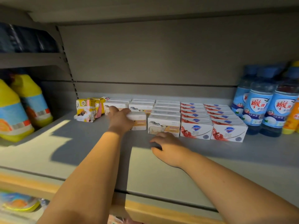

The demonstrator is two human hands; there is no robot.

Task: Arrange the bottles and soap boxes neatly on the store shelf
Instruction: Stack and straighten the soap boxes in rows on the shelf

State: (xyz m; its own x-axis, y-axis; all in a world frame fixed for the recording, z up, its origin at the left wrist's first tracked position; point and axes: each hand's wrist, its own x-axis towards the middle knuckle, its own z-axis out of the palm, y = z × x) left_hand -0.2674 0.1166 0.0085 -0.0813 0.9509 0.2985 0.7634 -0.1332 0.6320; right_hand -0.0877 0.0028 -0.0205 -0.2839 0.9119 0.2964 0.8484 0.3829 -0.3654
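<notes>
My left hand (120, 118) reaches deep onto the grey shelf (80, 143) and grips a white sheep-print soap box (139, 120), the front one of its row. To its right stands a longer row of the same boxes (164, 125). Two rows of white-and-red soap boxes (212, 125) follow. My right hand (168, 147) rests on the shelf with curled fingers, just in front of the sheep boxes, holding nothing. Blue-capped bottles (258, 107) stand at the right end. Small yellow-pink soap packs (88, 110) lean at the left end.
Yellow jugs with blue labels (21, 107) stand on the neighbouring shelf to the left. An orange bottle (292, 117) is at the far right edge. Dark packs (27, 39) sit on the upper left shelf. The shelf's front half is bare.
</notes>
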